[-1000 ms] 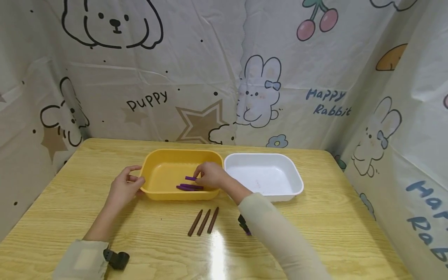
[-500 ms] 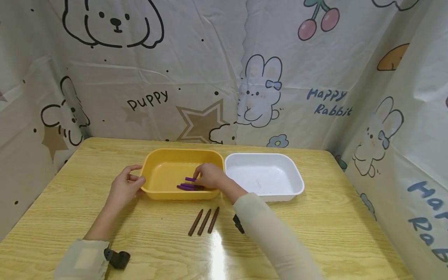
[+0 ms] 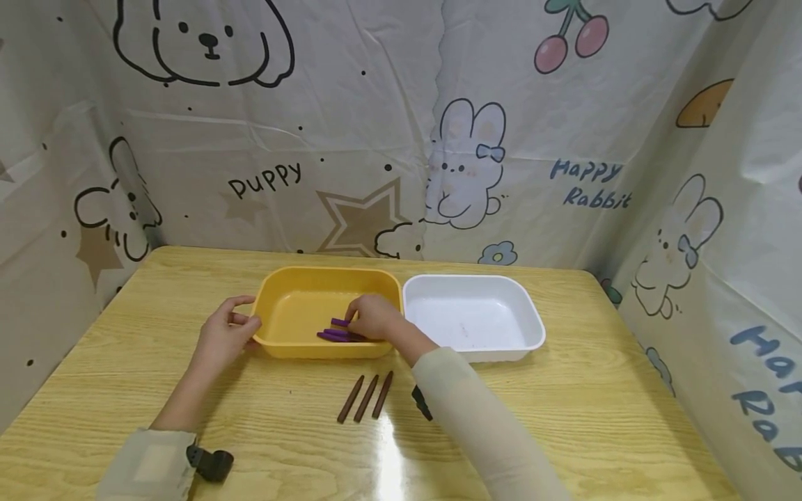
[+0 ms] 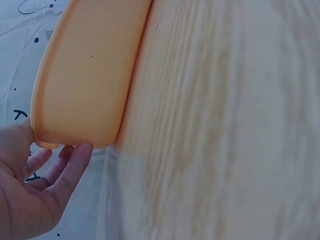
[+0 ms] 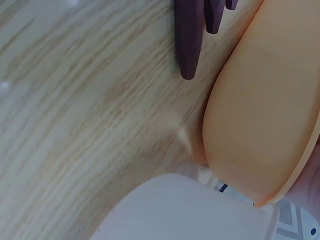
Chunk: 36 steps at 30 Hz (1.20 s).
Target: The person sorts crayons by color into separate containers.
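My left hand point(image 3: 222, 334) holds the left end of the yellow tub point(image 3: 326, 350), its thumb at the rim and its fingers against the outer wall. In the left wrist view these fingers point(image 4: 72, 172) touch the end of the tub. My right hand point(image 3: 374, 317) reaches inside the tub at its right side, with curled fingers pinching a purple crayon point(image 3: 339, 322). Other purple crayons point(image 3: 335, 336) lie together just below it on the tub's floor. The right fingertips are partly hidden, and in the right wrist view the tub's wall covers most of the hand point(image 5: 307, 182).
A white tub point(image 3: 470, 353) stands right beside the yellow one. Three brown crayons point(image 3: 366, 398) lie side by side on the wooden table point(image 3: 282, 431) in front of the yellow tub. A printed cloth point(image 3: 351, 139) hangs behind and at both sides.
My right hand has sunk slightly in the yellow tub, and its forearm has shifted a little left. The purple crayon at its fingertips is slightly lower. My left hand stays at the rim.
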### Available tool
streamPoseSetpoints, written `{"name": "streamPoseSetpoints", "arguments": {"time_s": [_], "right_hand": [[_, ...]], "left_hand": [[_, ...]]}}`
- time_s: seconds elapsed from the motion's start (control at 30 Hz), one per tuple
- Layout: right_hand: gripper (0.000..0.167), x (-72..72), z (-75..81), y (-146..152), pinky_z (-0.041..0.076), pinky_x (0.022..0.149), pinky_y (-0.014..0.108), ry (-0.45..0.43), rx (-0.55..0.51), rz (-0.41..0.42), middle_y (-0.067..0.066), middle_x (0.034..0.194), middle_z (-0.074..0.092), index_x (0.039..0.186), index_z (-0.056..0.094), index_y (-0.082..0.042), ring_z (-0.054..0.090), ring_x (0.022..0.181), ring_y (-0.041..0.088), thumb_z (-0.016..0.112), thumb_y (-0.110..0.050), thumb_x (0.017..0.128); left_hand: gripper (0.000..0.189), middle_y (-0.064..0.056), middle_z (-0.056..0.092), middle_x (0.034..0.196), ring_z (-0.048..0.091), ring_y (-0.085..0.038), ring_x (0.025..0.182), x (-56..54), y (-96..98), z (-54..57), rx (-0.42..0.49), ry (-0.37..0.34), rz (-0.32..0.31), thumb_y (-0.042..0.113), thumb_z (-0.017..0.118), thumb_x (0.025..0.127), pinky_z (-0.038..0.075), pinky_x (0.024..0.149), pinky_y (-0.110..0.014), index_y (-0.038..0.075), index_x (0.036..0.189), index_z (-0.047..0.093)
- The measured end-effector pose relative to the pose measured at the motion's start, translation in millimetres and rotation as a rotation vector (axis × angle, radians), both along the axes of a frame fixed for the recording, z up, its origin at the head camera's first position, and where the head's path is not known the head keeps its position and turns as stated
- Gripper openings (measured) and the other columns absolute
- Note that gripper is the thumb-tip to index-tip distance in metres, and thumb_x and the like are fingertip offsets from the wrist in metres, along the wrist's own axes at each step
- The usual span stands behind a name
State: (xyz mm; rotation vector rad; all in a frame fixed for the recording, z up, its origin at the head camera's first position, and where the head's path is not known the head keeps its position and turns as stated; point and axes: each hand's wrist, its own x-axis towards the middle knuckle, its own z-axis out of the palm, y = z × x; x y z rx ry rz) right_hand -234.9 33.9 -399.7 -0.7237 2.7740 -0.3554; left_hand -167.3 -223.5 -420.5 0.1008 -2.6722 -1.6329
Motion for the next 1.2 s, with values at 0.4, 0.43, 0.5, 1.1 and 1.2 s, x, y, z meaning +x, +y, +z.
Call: {"name": "streamPoseSetpoints", "arguments": {"time_s": [0.4,0.43,0.5,1.1,1.2], "right_hand": [[0.017,1.4,-2.5,-1.6,0.048,0.096,0.03,-0.033,0.01,0.0,0.001,0.105,0.07,0.099,0.073,-0.015,0.061,0.105,0.017,0.059,-0.022,0.091],[0.018,1.4,-2.5,-1.8,0.048,0.096,0.03,-0.034,0.013,0.001,0.001,0.106,0.07,0.1,0.073,-0.015,0.061,0.105,0.017,0.059,-0.022,0.091],[0.018,1.5,-2.2,-2.0,0.047,0.097,0.03,-0.036,0.019,0.003,0.001,0.107,0.069,0.1,0.073,-0.015,0.061,0.106,0.017,0.058,-0.021,0.091],[0.024,1.9,8.1,0.1,0.05,0.093,0.03,-0.02,-0.049,-0.007,0.004,0.108,0.069,0.107,0.07,-0.011,0.062,0.099,0.017,0.058,-0.025,0.092],[0.023,2.2,11.9,0.7,0.05,0.09,0.03,-0.023,-0.067,0.002,0.005,0.107,0.069,0.107,0.07,-0.01,0.061,0.091,0.015,0.059,-0.024,0.091]], "left_hand": [[0.051,-0.018,0.054,0.103,0.065,-0.017,0.073,0.4,0.2,-0.3,-0.009,-0.002,0.014,0.02,0.051,0.093,0.059,0.064,-0.027,0.005,0.14,0.037],[0.051,-0.018,0.054,0.104,0.065,-0.017,0.073,0.3,0.1,-0.4,-0.009,-0.002,0.014,0.02,0.051,0.093,0.059,0.064,-0.027,0.005,0.14,0.037],[0.051,-0.018,0.054,0.104,0.065,-0.018,0.073,0.0,-0.1,-0.5,-0.006,-0.001,0.012,0.02,0.051,0.093,0.059,0.064,-0.027,0.005,0.14,0.037],[0.05,-0.018,0.054,0.104,0.066,-0.019,0.073,-0.8,0.4,-0.9,-0.016,-0.011,0.007,0.02,0.05,0.094,0.059,0.064,-0.028,0.005,0.14,0.037],[0.05,-0.018,0.054,0.105,0.065,-0.019,0.074,-0.6,0.3,-0.6,-0.015,-0.008,0.005,0.02,0.051,0.094,0.059,0.064,-0.028,0.005,0.14,0.037]]}}
